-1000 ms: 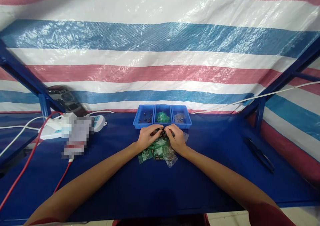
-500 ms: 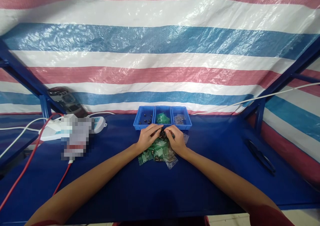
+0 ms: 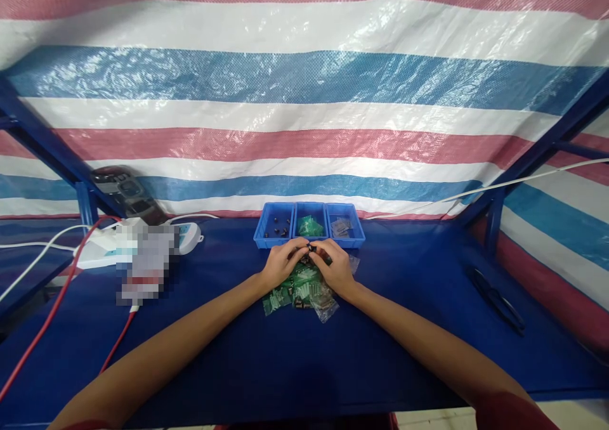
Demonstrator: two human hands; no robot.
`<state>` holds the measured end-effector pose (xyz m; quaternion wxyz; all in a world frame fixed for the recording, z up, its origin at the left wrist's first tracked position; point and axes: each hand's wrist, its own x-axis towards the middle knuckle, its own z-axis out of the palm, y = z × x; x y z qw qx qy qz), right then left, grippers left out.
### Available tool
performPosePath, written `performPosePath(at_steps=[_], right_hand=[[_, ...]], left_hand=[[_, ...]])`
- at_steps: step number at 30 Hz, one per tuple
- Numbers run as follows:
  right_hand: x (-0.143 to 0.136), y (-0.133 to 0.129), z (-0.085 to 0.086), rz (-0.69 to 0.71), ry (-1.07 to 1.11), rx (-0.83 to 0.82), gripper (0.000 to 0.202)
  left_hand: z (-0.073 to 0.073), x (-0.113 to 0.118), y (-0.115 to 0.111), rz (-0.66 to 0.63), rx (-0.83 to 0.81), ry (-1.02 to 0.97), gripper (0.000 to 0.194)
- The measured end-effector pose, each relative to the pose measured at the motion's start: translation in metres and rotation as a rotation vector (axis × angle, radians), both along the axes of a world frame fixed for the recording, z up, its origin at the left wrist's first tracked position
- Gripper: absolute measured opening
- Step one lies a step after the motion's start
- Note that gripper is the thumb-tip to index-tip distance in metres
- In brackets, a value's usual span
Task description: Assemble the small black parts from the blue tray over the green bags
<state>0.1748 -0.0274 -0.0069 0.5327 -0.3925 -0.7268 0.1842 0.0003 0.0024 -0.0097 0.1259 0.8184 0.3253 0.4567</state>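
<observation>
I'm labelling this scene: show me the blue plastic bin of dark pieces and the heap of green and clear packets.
Blue plastic bin of dark pieces [image 3: 264, 243], head view: its front wall.
Heap of green and clear packets [image 3: 301, 279], head view: green plastic near its middle.

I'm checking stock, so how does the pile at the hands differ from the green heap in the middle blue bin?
The pile mixes green, clear and dark pieces, while the heap looks mainly green. The pile lies on the table by the left hand and right hand; the heap sits inside the middle bin. The pile also spreads wider than the heap. Both show glossy green material.
</observation>
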Motion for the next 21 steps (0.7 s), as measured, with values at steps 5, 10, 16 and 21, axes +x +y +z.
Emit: performPosePath(at_steps=[5, 10, 16, 21], right_hand=[[-0.0004, -0.0005, 0.0003, -0.010, -0.001, -0.014, 0.017], [-0.0007, -0.0022, 0.0022, -0.008, -0.018, -0.021, 0.016], [-0.0013, -0.0027, 0.0026, -0.029, 0.002, -0.034, 0.018], [-0.0005, -0.0028, 0.0033, -0.039, 0.020, -0.033, 0.018]], left_hand=[[0.0007, -0.0001, -0.0008, -0.017, -0.007, 0.004, 0.022], [0.0030, -0.0005, -0.0017, -0.017, -0.004, 0.011, 0.020], [0.0060, 0.0003, -0.0023, -0.023, -0.012, 0.003, 0.022], [0.0079, 0.0022, -0.0020, 0.005, 0.009, 0.018, 0.021]])
